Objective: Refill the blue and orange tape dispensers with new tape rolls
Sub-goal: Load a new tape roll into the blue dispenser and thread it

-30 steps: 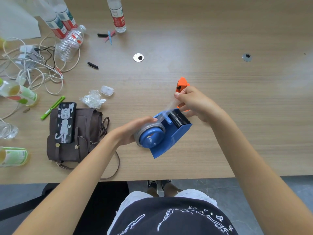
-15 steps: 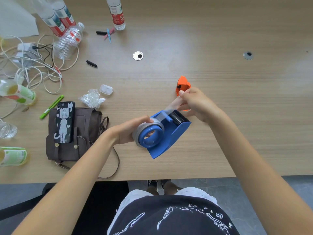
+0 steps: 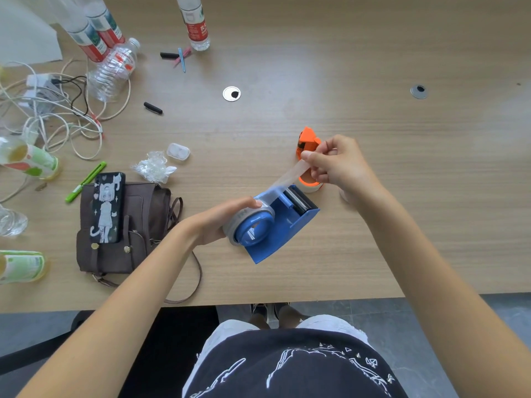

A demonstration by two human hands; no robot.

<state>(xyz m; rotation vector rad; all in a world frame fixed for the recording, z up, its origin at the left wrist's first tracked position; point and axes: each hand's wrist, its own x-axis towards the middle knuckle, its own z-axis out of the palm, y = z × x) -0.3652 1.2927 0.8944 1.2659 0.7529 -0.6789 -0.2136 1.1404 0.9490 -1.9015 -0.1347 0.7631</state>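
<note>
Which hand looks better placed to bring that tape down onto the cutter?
Right. The right hand already pinches the clear tape strip's free end above the blue dispenser's serrated cutter; the left hand steadies the tape roll.

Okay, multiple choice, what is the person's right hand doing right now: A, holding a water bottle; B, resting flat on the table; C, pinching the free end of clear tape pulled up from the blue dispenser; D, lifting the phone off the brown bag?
C: the right hand pinches a strip of clear tape stretched from the roll in the blue dispenser.
</note>
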